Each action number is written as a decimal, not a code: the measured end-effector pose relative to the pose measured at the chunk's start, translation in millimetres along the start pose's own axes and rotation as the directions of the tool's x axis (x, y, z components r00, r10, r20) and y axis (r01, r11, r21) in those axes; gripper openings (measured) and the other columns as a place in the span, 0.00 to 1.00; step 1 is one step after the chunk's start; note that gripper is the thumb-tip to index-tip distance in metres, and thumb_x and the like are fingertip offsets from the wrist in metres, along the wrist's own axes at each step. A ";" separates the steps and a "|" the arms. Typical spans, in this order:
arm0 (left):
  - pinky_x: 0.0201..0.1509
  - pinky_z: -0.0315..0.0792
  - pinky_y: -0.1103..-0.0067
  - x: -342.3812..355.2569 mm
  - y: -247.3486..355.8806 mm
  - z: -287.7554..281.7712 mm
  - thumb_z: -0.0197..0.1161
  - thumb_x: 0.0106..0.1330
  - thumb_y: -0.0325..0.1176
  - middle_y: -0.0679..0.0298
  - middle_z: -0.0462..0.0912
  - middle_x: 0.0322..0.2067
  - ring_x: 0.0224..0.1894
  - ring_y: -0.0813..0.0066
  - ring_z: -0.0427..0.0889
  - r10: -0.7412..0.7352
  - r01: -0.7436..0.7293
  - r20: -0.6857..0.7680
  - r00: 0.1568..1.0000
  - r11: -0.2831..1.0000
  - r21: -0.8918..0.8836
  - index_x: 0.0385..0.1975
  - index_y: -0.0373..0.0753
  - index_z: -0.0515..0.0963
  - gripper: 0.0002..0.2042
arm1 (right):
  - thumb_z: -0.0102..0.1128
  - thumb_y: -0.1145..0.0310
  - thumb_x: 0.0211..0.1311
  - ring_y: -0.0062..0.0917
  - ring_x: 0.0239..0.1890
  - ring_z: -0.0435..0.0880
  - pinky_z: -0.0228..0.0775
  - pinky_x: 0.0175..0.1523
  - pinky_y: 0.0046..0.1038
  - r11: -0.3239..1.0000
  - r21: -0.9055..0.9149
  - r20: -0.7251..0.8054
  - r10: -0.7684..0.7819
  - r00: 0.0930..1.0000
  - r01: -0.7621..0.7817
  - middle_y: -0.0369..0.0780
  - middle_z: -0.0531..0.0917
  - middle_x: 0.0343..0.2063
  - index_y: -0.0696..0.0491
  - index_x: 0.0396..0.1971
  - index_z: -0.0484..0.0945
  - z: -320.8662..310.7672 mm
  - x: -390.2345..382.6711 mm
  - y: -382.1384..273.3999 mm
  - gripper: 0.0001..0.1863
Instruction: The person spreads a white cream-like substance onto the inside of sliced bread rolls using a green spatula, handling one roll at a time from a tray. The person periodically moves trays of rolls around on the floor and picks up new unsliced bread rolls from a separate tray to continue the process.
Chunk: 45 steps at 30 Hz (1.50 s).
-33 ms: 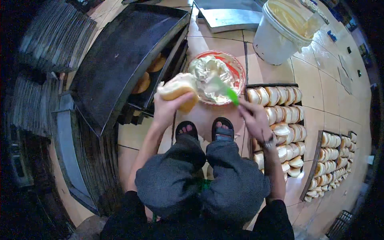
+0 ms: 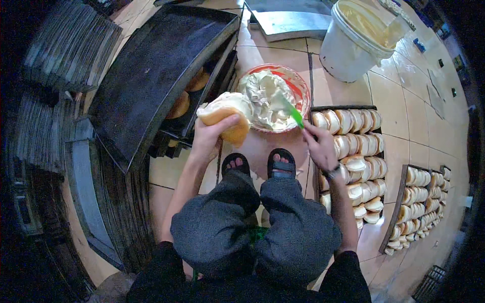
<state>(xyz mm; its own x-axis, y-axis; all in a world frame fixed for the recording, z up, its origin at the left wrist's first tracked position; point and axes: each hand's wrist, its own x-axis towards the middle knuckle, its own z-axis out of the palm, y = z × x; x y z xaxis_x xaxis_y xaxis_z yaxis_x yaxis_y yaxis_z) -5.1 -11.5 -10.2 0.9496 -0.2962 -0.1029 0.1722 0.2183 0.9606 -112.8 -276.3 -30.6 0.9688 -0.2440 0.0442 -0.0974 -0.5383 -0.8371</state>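
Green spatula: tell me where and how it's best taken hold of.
Probably by the handle end of the green spatula, from the lower right of the picture, where the right hand holds it: that end slants out past the bowl's rim, while the other points toward the cream.

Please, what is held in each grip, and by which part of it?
Left grip: a bun, by its browned crust, thumb across it. Right grip: a spatula, by its green handle's end.

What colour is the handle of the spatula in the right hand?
The handle is bright green, seen in the head view.
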 end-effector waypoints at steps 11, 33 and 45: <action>0.53 0.76 0.68 7.1 -5.6 -32.7 0.57 0.66 0.33 0.52 0.76 0.50 0.50 0.62 0.79 -0.387 0.533 0.367 0.846 0.640 -0.554 0.55 0.33 0.66 0.20 | 0.52 0.84 0.47 0.43 0.33 0.74 0.69 0.39 0.38 0.850 -0.522 0.030 -0.060 0.998 0.067 0.50 0.72 0.30 0.49 0.62 0.65 31.4 -83.6 90.2 0.36; 0.44 0.80 0.76 19.8 -2.6 13.2 0.62 0.64 0.34 0.58 0.80 0.44 0.42 0.69 0.82 -0.445 0.447 0.128 0.886 0.749 -0.490 0.50 0.36 0.72 0.17 | 0.57 0.72 0.58 0.38 0.30 0.79 0.71 0.35 0.33 0.901 -0.162 0.284 -0.349 0.893 0.403 0.44 0.78 0.27 0.49 0.47 0.78 -21.7 -49.2 -40.1 0.16; 0.59 0.68 0.70 4.7 -7.8 93.1 0.63 0.58 0.30 0.54 0.70 0.54 0.56 0.64 0.71 -0.360 0.376 0.632 0.686 0.919 0.117 0.61 0.31 0.59 0.31 | 0.77 0.46 0.28 0.41 0.43 0.78 0.69 0.52 0.35 0.986 0.162 -0.369 0.023 0.929 0.040 0.51 0.75 0.41 0.64 0.49 0.66 -36.4 -43.4 -47.4 0.50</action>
<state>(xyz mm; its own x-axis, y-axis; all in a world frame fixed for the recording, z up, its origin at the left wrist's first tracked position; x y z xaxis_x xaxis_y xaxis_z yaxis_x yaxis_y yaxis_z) -26.4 -101.2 5.9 0.4239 -0.8694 -0.2537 0.4843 -0.0190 0.8747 -158.5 -269.5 27.0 0.8138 -0.5368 0.2225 -0.0208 -0.4095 -0.9121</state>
